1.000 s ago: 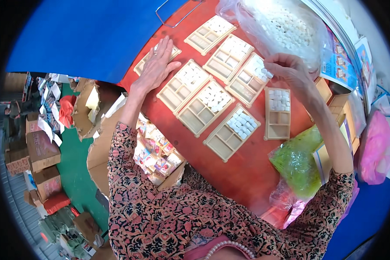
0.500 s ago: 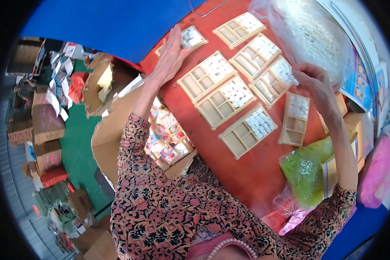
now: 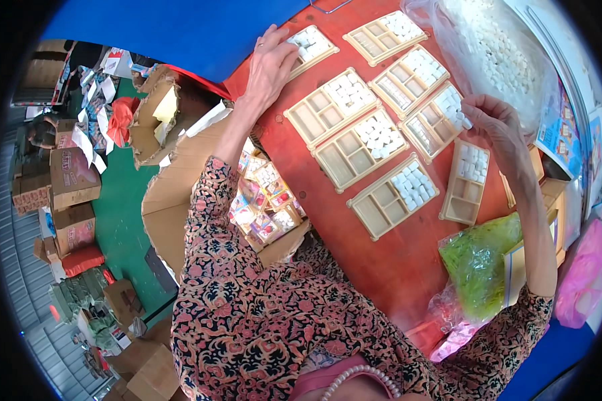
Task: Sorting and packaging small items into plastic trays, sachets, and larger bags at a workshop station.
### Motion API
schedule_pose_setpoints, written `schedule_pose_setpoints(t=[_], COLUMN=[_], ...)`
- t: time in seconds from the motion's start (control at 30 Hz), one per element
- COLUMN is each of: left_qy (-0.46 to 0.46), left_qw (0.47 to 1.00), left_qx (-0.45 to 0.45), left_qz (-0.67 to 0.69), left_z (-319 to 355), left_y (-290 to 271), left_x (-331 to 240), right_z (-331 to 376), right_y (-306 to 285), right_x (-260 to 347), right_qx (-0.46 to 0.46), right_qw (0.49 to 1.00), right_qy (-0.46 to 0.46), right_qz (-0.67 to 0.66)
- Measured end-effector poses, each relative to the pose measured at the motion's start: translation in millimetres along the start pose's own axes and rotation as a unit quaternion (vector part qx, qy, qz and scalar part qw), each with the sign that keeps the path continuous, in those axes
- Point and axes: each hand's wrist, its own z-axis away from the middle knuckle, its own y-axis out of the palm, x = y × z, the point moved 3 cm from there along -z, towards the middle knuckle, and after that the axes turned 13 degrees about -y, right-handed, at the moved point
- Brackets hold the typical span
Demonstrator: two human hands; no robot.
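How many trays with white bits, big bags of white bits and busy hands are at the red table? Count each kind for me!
Trays: 8
Bag: 1
Left hand and right hand: 2
Total: 11

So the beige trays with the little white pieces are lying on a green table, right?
Not quite: the table is red, not green, as the head view shows. The beige trays with the little white pieces do lie on it.
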Motion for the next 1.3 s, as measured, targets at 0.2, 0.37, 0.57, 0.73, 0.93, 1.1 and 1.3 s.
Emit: schedule_pose_setpoints(t=[0.2, 0.37, 0.57, 0.73, 0.93, 1.1, 1.3], left_qy=[0.034, 0.017, -0.005, 0.000, 0.008, -0.025, 0.010], left_qw=[0.994, 0.998, 1.000, 1.000, 0.998, 0.999, 0.991], left_qx=[0.010, 0.002, 0.005, 0.022, 0.044, 0.033, 0.093], left_qz=[-0.103, -0.057, 0.006, -0.017, -0.054, -0.023, -0.097], left_z=[-4, -4, -16, -28, -36, -39, -42], left_y=[2, 1, 3, 2, 6, -1, -2], left_x=[-5, -5, -3, -7, -8, -9, -9], right_z=[1, 2, 2, 4, 4, 5, 3], right_y=[-2, -4, -3, -4, -3, -5, -2], right_x=[-3, -7, -8, -10, -10, -13, -14], right_qx=[0.006, 0.006, 0.005, 0.000, 0.015, 0.011, 0.012], right_qw=[1.000, 1.000, 1.000, 1.000, 1.000, 1.000, 1.000], right_qy=[-0.005, 0.000, 0.002, 0.011, -0.003, 0.011, 0.016], right_qz=[-0.010, -0.016, -0.016, -0.007, -0.003, -0.008, -0.015])
